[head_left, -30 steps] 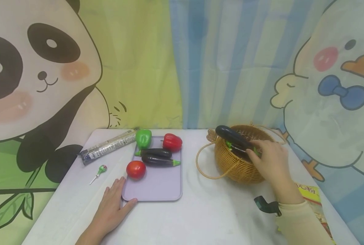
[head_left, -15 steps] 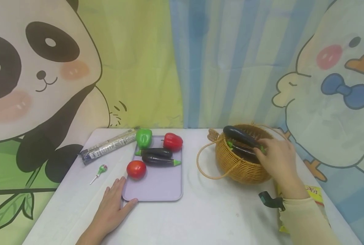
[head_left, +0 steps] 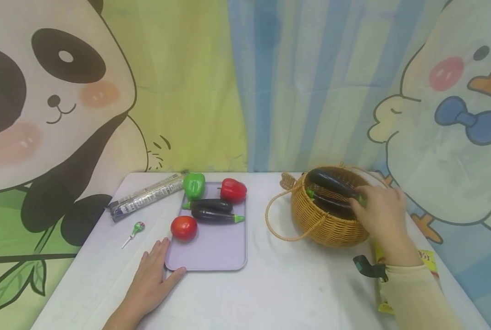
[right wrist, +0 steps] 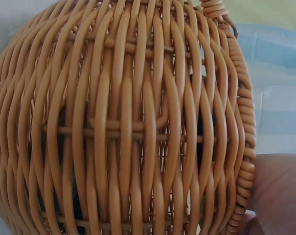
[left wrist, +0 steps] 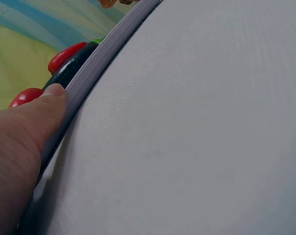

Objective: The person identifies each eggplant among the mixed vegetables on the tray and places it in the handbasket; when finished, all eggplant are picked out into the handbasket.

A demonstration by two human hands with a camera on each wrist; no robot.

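Observation:
My right hand [head_left: 381, 213] pinches an eggplant [head_left: 331, 180] near its green stem end, at the right rim of a wicker basket [head_left: 332, 233]. Most of that eggplant lies inside the opening, beside a second eggplant [head_left: 333, 205]. In the right wrist view the basket's weave [right wrist: 138, 122] fills most of the picture, with part of the hand [right wrist: 280, 188] at the right edge. My left hand [head_left: 148, 277] rests at the near left corner of a lilac tray [head_left: 212, 254], fingers along its side, thumb [left wrist: 52, 105] against its front edge.
The tray bears a tomato [head_left: 184, 228], two eggplants [head_left: 216, 216], a green bell pepper [head_left: 194, 185] and a red bell pepper [head_left: 233, 190]. Left of it lie a lollipop [head_left: 137, 228] and a long wrapped package [head_left: 148, 196]. A yellow packet [head_left: 427, 260] lies under the right forearm.
My right hand has moved right and lowered the eggplant from above the basket's rim into the opening. The left hand stays at the tray corner.

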